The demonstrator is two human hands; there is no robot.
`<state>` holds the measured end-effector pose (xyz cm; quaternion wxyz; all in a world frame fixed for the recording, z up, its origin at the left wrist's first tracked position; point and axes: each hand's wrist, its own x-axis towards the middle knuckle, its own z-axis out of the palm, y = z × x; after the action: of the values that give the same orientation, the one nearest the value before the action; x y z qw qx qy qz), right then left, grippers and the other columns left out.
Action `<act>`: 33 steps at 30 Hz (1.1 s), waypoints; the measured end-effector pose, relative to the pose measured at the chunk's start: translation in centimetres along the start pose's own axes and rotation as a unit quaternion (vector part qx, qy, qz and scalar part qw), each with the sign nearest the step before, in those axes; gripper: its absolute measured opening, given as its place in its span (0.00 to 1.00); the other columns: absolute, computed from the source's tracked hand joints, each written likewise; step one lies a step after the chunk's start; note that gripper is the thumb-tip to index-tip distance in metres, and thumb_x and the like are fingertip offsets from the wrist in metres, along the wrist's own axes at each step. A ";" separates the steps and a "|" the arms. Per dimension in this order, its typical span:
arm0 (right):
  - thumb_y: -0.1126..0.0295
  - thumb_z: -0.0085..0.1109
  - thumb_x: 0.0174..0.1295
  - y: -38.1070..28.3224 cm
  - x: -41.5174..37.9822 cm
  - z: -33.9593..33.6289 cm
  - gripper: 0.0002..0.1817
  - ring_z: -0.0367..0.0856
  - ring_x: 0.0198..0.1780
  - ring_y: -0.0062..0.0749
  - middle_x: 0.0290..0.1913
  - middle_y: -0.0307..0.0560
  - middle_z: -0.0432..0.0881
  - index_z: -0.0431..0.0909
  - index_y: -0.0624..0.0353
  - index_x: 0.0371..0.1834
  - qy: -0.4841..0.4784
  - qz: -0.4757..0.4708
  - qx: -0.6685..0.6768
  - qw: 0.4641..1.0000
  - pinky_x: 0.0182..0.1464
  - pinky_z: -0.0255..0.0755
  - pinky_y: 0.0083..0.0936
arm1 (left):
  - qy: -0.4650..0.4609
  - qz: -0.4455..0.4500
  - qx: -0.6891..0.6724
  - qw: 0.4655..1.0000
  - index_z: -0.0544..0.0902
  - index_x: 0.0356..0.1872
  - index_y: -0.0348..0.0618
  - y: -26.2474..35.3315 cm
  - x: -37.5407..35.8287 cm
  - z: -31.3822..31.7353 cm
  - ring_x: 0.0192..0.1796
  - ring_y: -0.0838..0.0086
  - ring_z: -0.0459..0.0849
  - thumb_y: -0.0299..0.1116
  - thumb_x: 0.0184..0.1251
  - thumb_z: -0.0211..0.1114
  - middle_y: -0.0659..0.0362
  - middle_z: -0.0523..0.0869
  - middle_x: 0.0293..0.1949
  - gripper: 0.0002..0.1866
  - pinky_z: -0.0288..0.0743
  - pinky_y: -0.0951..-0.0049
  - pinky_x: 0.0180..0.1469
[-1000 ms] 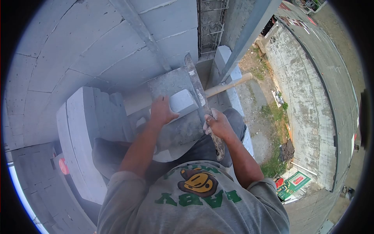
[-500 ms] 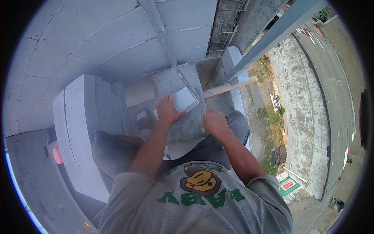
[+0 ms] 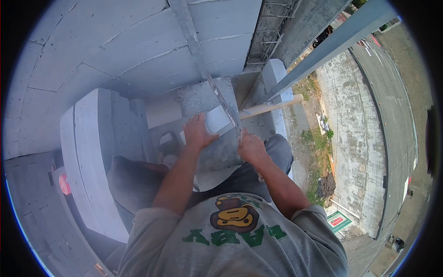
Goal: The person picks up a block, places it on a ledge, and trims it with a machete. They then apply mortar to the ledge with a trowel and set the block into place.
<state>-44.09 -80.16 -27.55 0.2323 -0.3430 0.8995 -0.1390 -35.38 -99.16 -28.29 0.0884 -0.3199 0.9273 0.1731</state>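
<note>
My right hand [image 3: 252, 146] is closed around the handle end of a hand saw [image 3: 220, 99]. Its long, narrow blade points away from me and up to the left, lying along the right end of a pale lightweight concrete block [image 3: 218, 121]. At that block's left end, my left hand [image 3: 198, 132] grips it, thumb along the near side and fingers over the far side. Beneath is a dusty grey slab [image 3: 220, 153] between my bent legs.
Stacked pale blocks [image 3: 94, 152] stand close on my left, before a block wall [image 3: 138, 41]. To the right, a tan pole [image 3: 272, 107] and a slanting grey metal post [image 3: 323, 55] cross an open edge. Far below lie ground and a paved road [image 3: 392, 106].
The view has shifted slightly. The saw and my right hand have moved only a little against the block; my left hand keeps its place on it.
</note>
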 end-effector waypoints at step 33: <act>0.67 0.48 0.72 0.4 0.1 -5.6 0.12 0.83 0.21 0.36 0.25 0.53 0.82 0.75 0.67 0.45 0.010 0.119 0.555 0.824 0.27 0.77 0.32 | -0.020 0.006 -0.025 0.999 0.75 0.60 0.47 -1.5 1.7 -0.2 0.62 0.58 0.77 0.54 0.36 0.78 0.52 0.81 0.56 0.45 0.67 0.50 0.64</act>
<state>-47.27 -79.40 -22.97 0.3888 -0.0457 0.7068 -0.5892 -35.80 -101.26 -28.97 0.0976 -0.3126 0.9229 0.2027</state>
